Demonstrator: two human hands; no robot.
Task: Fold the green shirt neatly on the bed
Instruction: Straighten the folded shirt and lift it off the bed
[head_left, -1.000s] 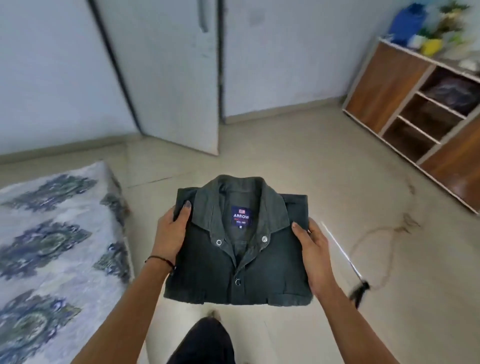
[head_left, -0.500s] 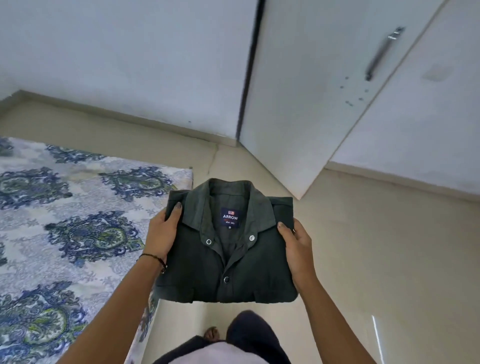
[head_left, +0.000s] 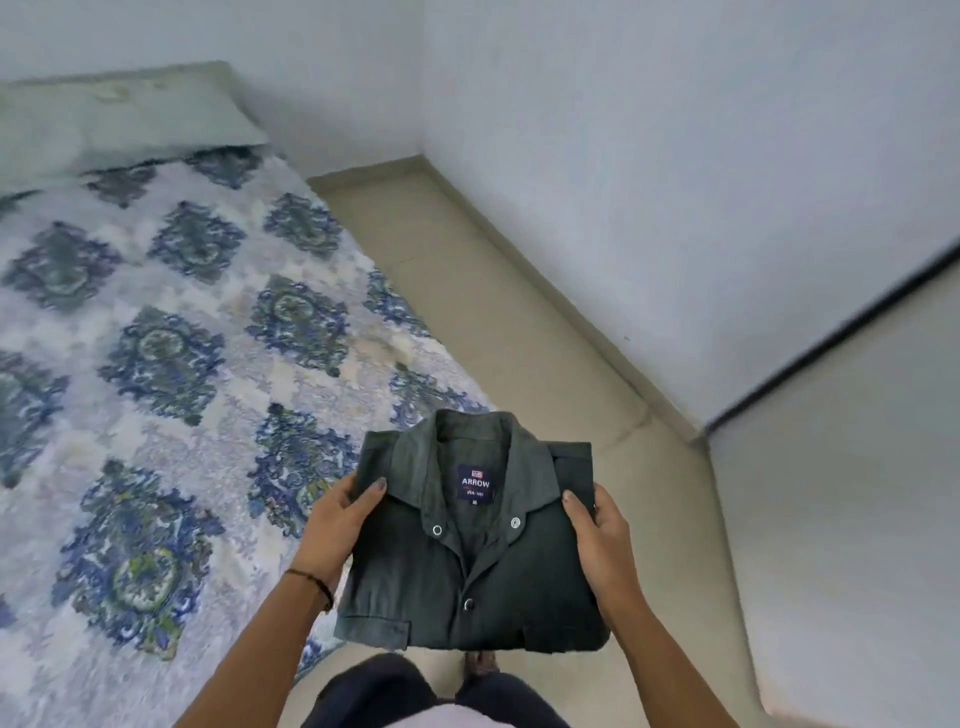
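The dark green shirt (head_left: 519, 577) is folded into a compact rectangle, collar up, with a blue ARROW label showing inside the neck. I hold it in the air over the floor beside the bed's edge. My left hand (head_left: 337, 525) grips its left side with the thumb on the collar. My right hand (head_left: 602, 540) grips its right side. The bed (head_left: 171, 364) with a blue and white patterned cover fills the left of the view.
A pale pillow (head_left: 119, 114) lies at the bed's far end against the wall. Beige floor (head_left: 498, 322) runs between the bed and the white wall (head_left: 675, 182). A white cupboard door (head_left: 857, 493) stands at the right. My legs show below the shirt.
The view has swung left, so more of the bed and the pillow are in sight and the cupboard has slid to the right. The shirt stays held the same way in both hands.
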